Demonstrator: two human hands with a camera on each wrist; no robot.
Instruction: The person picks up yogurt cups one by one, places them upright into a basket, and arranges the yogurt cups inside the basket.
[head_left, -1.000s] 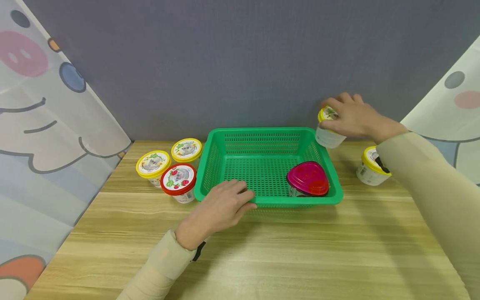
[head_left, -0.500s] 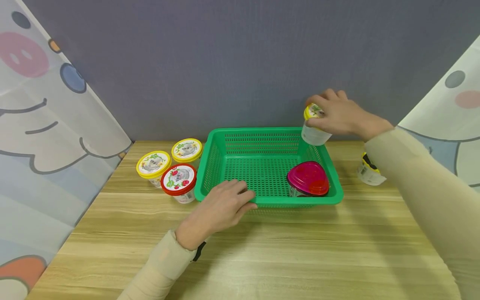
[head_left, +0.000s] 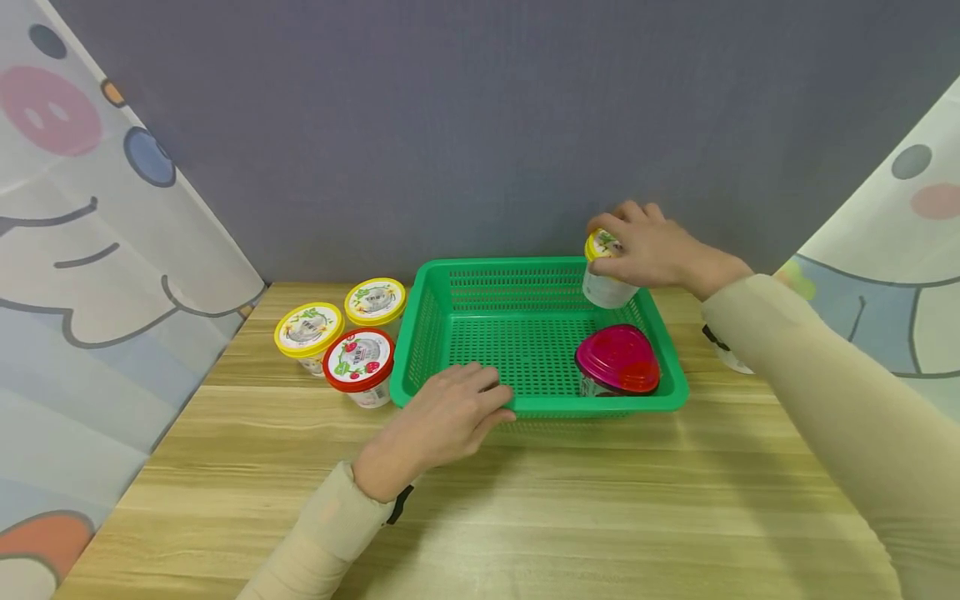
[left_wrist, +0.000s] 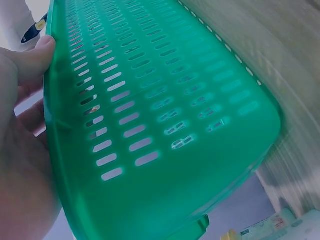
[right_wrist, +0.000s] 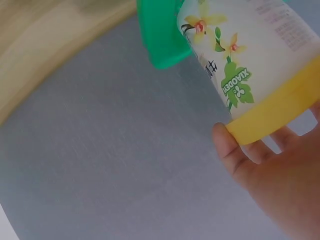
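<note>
My left hand (head_left: 442, 417) grips the near rim of a green plastic basket (head_left: 405, 358). In the left wrist view the thumb (left_wrist: 42, 52) lies on the outer wall and the fingers go behind the rim. My right hand (head_left: 656, 250) holds a white ice cream tub (head_left: 606, 290) with a yellow lid over the basket's back right corner. The right wrist view shows the fingers around the yellow lid (right_wrist: 280, 110) and a flower print on the tub's side. A tub with a pink, heart-like lid (head_left: 618, 358) sits inside the basket at the front right.
Left of the basket stand two yellow-lidded tubs, a front one (head_left: 309, 329) and a back one (head_left: 375, 300), and a red-lidded tub (head_left: 358, 362). Another tub (head_left: 731, 360) is mostly hidden behind the right sleeve. A grey panel (head_left: 480, 133) rises behind the wooden table (head_left: 525, 517).
My right hand has carried the yellow-lidded tub leftward, from beyond the basket's right edge to over its back right corner, and lower in the last half second. My left hand stays on the rim.
</note>
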